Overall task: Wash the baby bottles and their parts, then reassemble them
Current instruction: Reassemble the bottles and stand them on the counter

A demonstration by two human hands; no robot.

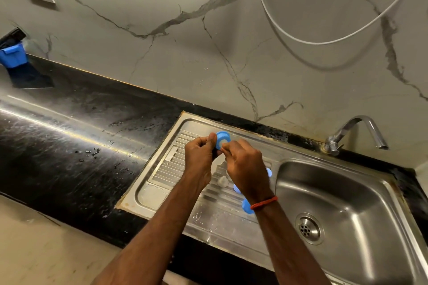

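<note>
Two bare hands raised over a steel draining board [166, 169]: left hand [200, 157] and right hand [246, 169] both pinch a blue bottle ring [222, 139]; clear teat [222, 180] lies below

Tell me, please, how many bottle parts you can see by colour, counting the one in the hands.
Blue parts: 4 (ring held by both hands, three on the drainboard)
Clear teat: 1
Total: 5
</note>
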